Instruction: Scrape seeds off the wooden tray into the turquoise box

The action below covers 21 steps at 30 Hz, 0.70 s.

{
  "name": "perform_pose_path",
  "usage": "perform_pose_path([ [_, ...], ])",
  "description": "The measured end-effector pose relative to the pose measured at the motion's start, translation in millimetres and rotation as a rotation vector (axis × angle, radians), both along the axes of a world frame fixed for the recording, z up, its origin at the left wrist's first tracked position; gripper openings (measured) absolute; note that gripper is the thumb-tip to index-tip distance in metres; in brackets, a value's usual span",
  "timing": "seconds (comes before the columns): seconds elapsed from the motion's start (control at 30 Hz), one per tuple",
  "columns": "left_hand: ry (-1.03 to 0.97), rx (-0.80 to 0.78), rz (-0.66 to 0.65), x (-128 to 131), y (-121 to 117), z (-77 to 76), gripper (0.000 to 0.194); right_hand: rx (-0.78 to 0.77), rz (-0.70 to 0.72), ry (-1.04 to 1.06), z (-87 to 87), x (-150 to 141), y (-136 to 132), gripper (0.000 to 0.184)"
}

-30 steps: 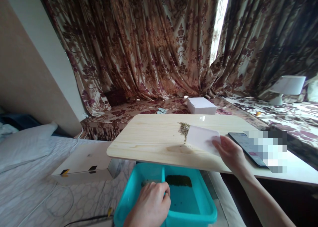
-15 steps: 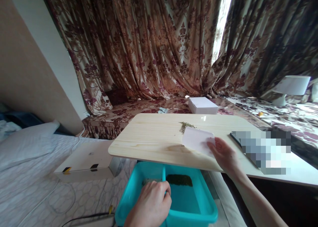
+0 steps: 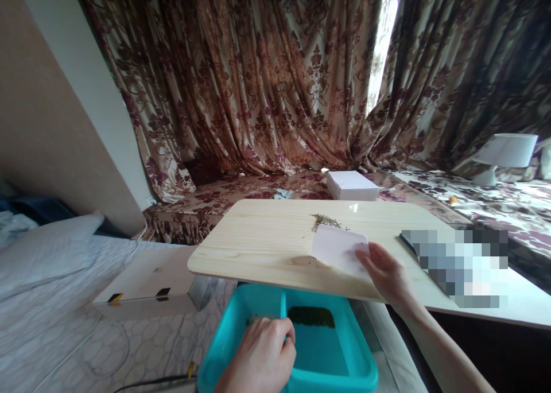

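White card [image 3: 338,246] points left from right hand [image 3: 387,269], long axis crosswise.

No lettering, brand or number is readable. The white carton [image 3: 142,269] on the bed bears two dark patches [image 3: 163,292] along its front edge, the left one edged with yellow, and a faint small mark [image 3: 158,269] on top, too indistinct to make out. Pixel blocks cover most of the flat, dark-edged device [image 3: 405,237] at right.
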<state>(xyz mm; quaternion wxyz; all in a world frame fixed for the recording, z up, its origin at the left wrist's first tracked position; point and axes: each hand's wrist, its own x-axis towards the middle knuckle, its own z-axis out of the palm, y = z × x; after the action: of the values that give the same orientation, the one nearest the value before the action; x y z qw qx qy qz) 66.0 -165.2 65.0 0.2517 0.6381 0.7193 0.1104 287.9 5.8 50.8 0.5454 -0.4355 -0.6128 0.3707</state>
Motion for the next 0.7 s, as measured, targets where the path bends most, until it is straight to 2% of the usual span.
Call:
perform_pose_path([
  [0.17,0.007,0.002,0.026,-7,0,2.3,0.028,-0.024,0.031,0.015,0.3,-3,-4,0.038],
  [0.3,0.000,-0.003,0.040,-10,-1,2.8,0.029,-0.050,0.054,-0.026,3.4,-4,-17,0.043],
  [0.53,0.007,-0.025,0.051,-11,-1,4.6,0.030,-0.114,0.184,-0.045,4.0,7,-41,0.050],
  [0.7,0.030,-0.026,0.058,-12,-2,6.3,0.031,-0.080,0.062,0.062,8.7,-6,-30,0.050],
])
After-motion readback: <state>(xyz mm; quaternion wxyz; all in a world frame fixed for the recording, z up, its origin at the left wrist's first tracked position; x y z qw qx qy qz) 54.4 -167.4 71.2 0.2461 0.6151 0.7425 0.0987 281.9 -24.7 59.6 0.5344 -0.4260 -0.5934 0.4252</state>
